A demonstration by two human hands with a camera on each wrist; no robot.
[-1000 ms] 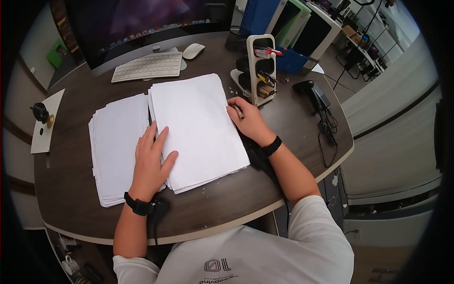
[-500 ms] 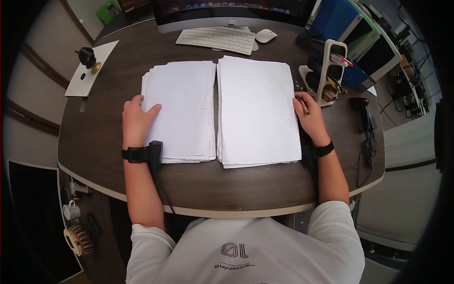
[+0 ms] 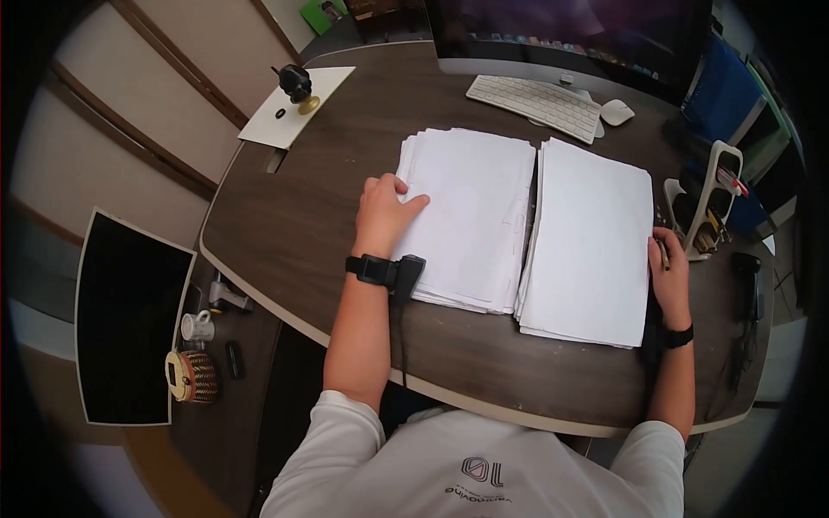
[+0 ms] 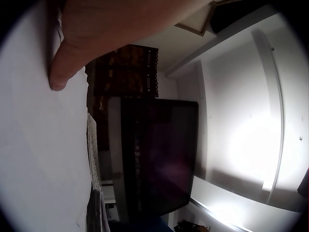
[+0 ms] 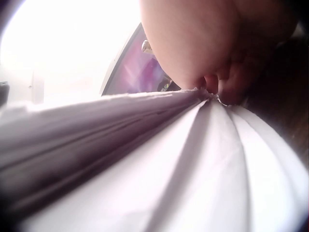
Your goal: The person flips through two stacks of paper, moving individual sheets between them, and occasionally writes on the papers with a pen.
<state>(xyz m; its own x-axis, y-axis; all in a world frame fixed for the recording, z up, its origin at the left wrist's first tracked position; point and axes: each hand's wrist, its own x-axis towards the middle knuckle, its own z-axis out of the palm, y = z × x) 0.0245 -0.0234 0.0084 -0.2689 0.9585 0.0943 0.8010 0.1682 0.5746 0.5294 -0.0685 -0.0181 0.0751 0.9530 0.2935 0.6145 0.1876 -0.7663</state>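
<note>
Two stacks of white paper lie side by side on the desk in the head view. At the outer edge of the left paper stack (image 3: 471, 220) is my left hand (image 3: 380, 216), its thumb (image 4: 60, 72) on the top sheet and its fingers bent at the side. My right hand (image 3: 672, 281) is at the outer edge of the right paper stack (image 3: 591, 242) and holds a slim brown pen (image 3: 663, 253) between its fingers. In the right wrist view, fingertips touch the edge of the sheets (image 5: 207, 159), which fan apart there.
A keyboard (image 3: 535, 105) and mouse (image 3: 617, 112) sit behind the stacks, below a monitor (image 3: 570, 43). A pen holder (image 3: 715, 190) and a black device with a cable (image 3: 744, 285) stand right. A white board with a black object (image 3: 295, 84) lies back left; a mug (image 3: 198, 325) and woven basket (image 3: 194, 377) are left.
My left hand has moved from between the stacks to the left stack's outer edge. The right hand stays at the right stack with the pen. The head view has turned left.
</note>
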